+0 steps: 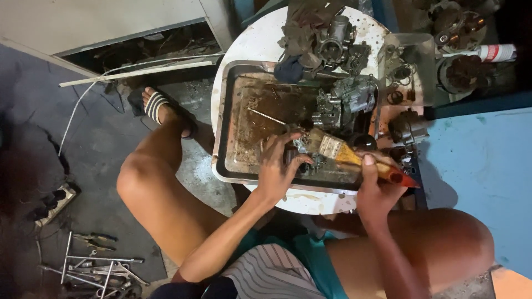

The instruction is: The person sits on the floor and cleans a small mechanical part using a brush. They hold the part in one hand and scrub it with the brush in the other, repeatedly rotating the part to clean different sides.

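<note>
1. Your left hand [277, 166] pinches a small metal part [303, 158] at the tray's [221, 138] 5 o'clock corner; wet fingers could let it slip.
2. Your right hand [374, 185] is closed around the paintbrush [346, 152]; hard strokes could flick grime.
3. The carburetor [349, 99] at 1 o'clock sits near enough to be knocked.

The floor [105, 144] is dark, stained concrete, cracked at the left, with a loose scatter of wrenches and hand tools [91, 266] lying at the lower left and a thin white rod [138, 72] resting near a pale panel [100, 22] at the upper left. A round white desk [244, 50], soiled and chipped, stands at centre. To the right is a blue painted surface [482, 160]; lighting is dim and uneven.
</note>
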